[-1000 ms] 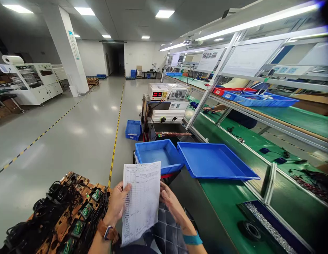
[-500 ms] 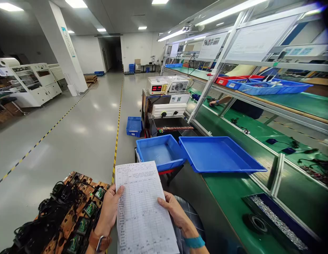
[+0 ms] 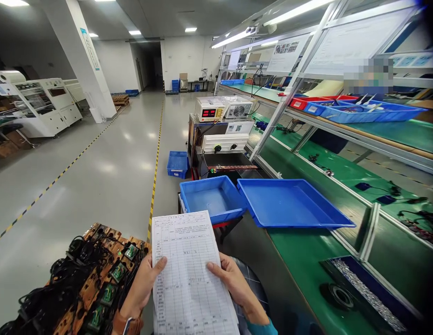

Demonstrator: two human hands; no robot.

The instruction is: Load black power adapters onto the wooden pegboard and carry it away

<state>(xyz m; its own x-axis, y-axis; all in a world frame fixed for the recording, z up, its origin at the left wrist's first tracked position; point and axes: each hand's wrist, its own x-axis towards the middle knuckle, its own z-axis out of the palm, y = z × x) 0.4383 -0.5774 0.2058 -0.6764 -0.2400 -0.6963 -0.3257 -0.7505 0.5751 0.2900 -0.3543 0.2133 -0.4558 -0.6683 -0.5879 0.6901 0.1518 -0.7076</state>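
Observation:
A printed form sheet with a table grid and some handwriting is held upright in front of me, tilted back. My left hand grips its left edge, thumb on the face and fingers hidden behind. On the right edge, my right hand pinches the paper the same way. More sheets seem to lie under the top one at the lower right edge. Left of the paper, a wooden board carries several green circuit boards and a heap of black cables.
Two blue trays stand ahead beside the green workbench. On the bench lie a bin of small metal parts and a black ring-shaped roll. Test equipment stands beyond; a dark stool is below the paper.
Both hands have slid slightly lower along the paper's edges. My view has shifted a little. A co-worker's arm behind the shelving is no longer visible on the far bench.

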